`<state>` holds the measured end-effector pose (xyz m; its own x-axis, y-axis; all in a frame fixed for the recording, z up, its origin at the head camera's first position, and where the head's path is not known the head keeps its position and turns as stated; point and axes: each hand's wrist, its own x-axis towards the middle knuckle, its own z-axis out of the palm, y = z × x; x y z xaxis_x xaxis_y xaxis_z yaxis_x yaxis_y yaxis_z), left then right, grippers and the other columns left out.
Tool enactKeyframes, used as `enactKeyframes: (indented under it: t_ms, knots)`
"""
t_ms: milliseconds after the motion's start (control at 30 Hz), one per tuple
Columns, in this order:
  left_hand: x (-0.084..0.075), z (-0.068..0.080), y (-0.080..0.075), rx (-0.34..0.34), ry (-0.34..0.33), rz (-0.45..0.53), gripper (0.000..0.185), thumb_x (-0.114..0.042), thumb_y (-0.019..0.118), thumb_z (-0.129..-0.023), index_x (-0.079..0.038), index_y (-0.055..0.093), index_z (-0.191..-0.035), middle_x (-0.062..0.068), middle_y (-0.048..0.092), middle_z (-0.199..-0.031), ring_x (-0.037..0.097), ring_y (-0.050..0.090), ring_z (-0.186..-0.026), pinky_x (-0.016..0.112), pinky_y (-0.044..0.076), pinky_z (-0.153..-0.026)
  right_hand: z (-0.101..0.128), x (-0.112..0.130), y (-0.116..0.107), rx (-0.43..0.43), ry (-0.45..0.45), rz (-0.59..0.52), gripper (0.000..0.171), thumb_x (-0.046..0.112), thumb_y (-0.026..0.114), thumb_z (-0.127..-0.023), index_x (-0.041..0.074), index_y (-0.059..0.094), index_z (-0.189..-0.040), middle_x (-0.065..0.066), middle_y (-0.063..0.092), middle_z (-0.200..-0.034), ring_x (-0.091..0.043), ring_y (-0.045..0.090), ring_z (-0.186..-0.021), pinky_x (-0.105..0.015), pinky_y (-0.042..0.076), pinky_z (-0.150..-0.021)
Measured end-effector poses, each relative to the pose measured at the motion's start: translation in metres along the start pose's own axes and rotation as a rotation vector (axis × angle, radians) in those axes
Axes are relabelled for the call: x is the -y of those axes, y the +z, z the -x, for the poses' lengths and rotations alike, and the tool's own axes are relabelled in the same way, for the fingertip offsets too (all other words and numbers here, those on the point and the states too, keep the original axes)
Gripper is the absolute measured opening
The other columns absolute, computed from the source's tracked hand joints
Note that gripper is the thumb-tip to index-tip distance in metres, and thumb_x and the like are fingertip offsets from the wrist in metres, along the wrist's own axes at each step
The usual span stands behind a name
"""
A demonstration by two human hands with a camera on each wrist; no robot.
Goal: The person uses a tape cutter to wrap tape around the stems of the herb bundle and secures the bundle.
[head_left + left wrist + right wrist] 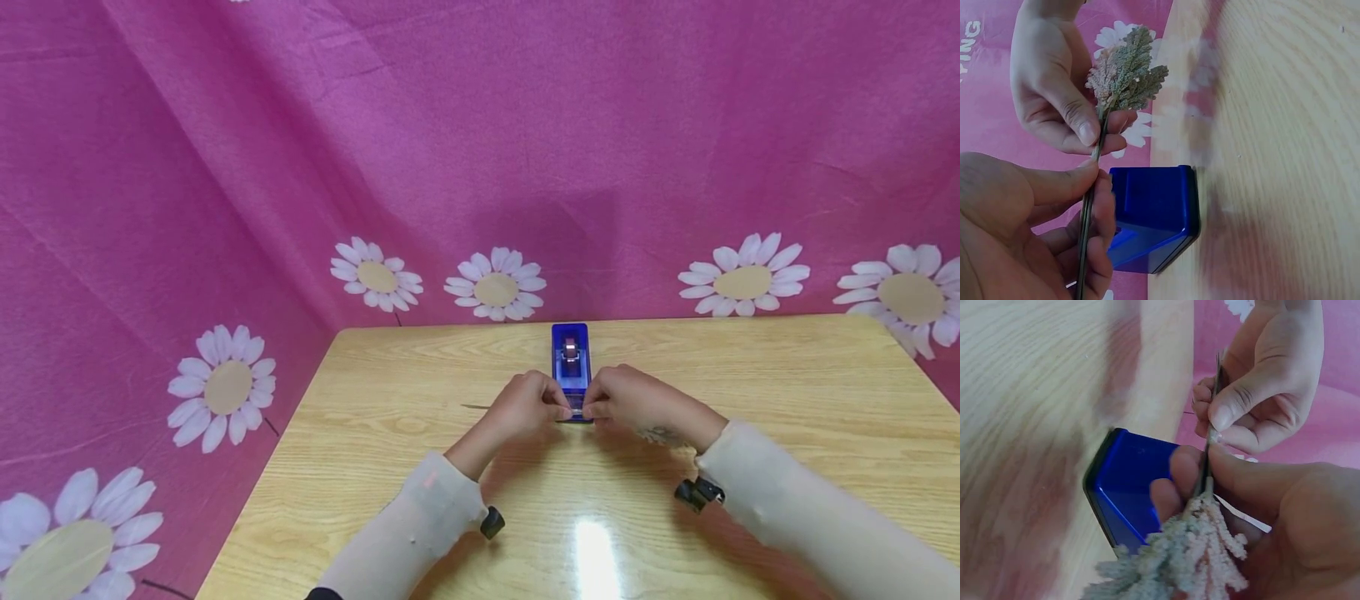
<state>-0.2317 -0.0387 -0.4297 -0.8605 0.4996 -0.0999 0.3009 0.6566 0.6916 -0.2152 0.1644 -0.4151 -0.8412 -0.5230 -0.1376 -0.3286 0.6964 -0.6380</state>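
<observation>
A small bunch of dried flowers (1132, 69), with pale pink and grey-green fluffy heads on thin stems, is held between both hands in front of a blue tape dispenser (571, 377). My left hand (525, 404) pinches the stems (1086, 219) between thumb and fingers; their ends stick out to its left. Just beside it, my right hand (633, 402) pinches the stems below the flower heads. Both hands are over the dispenser's near end. In the head view the right hand mostly hides the flower heads.
The dispenser stands on a light wooden table (390, 467), near its back edge. A pink cloth (585, 125) printed with white daisies hangs behind and to the left. Each wrist carries a small black camera.
</observation>
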Motion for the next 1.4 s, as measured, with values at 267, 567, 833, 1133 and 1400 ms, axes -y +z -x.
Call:
enactKeyframes:
  t_ms: [267,567,833,1133,1400]
  knots:
    - [0.000,0.001,-0.005,0.096,-0.024,0.063,0.017,-0.013,0.071,-0.098,-0.004,0.077,-0.085,0.007,0.073,-0.080,0.023,0.067,-0.069,0.022,0.045,-0.054,0.004,-0.002,0.009,-0.116,-0.025,0.057,0.015,0.008,0.071,-0.097,0.011,0.080,-0.085,0.003,0.070,-0.076,-0.011,0.052,-0.066,-0.032,0.047,-0.067]
    - [0.001,-0.001,-0.003,0.090,-0.015,0.017,0.021,-0.009,0.067,-0.100,-0.004,0.077,-0.082,-0.001,0.067,-0.073,0.008,0.052,-0.063,0.021,0.041,-0.053,0.007,-0.001,0.014,-0.160,-0.018,0.073,0.012,0.008,0.073,-0.096,0.012,0.080,-0.087,0.007,0.066,-0.073,-0.011,0.052,-0.066,-0.032,0.047,-0.065]
    - [0.000,-0.003,0.001,0.041,-0.023,-0.030,0.017,-0.011,0.072,-0.097,-0.009,0.079,-0.081,-0.004,0.066,-0.070,0.008,0.051,-0.064,0.021,0.042,-0.057,0.003,0.006,0.003,-0.108,0.007,0.185,0.011,0.012,0.078,-0.093,0.016,0.082,-0.084,0.009,0.072,-0.079,-0.010,0.058,-0.069,-0.035,0.053,-0.067]
    - [0.001,-0.006,0.003,0.019,-0.031,-0.026,0.015,-0.010,0.075,-0.095,-0.009,0.080,-0.081,-0.007,0.068,-0.072,0.007,0.054,-0.068,0.020,0.045,-0.062,-0.006,0.002,-0.007,0.035,-0.028,0.177,0.023,0.014,0.069,-0.099,0.010,0.078,-0.078,0.006,0.059,-0.062,-0.008,0.045,-0.054,-0.026,0.042,-0.054]
    - [0.001,-0.006,0.003,-0.003,-0.022,-0.055,0.013,-0.013,0.078,-0.093,-0.012,0.079,-0.080,-0.008,0.068,-0.073,0.007,0.056,-0.070,0.021,0.045,-0.064,-0.006,-0.003,-0.005,0.064,-0.029,0.054,0.020,0.008,0.066,-0.100,0.007,0.080,-0.085,-0.002,0.070,-0.074,-0.009,0.052,-0.061,-0.028,0.049,-0.063]
